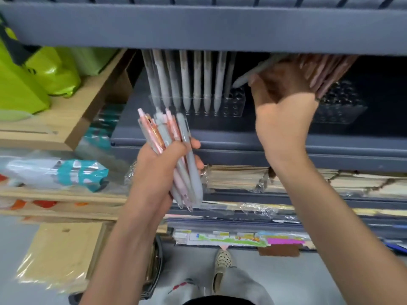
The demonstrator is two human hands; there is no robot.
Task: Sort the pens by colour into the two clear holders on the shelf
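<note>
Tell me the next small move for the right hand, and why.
Probably swing the right hand left and drop its grey pen into an empty hole of the left holder: grey pens stand there, while the right holder has pink pens.

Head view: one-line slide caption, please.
Left hand grips mixed pink and grey pens; right hand holds one grey pen beside the left holder.
</note>
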